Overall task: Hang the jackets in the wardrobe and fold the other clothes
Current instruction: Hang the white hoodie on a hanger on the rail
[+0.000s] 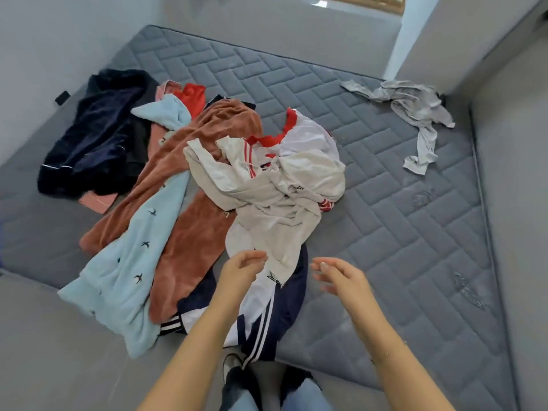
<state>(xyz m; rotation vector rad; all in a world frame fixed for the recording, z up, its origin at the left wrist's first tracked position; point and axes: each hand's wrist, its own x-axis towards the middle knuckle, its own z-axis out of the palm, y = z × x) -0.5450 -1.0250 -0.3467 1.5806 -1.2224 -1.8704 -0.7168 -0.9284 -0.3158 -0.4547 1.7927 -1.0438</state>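
A grey quilted mattress (385, 203) with a stitched brick-like pattern lay directly on the pale grey floor (44, 351) and filled most of the view. Plain light grey walls (267, 22) stood behind it and on its left side. A small black rectangular object (62, 97) sat at the left edge of the mattress, close to the wall. At the top right, part of a wooden frame (370, 1) was visible, beside a pale blue vertical panel (406, 37).
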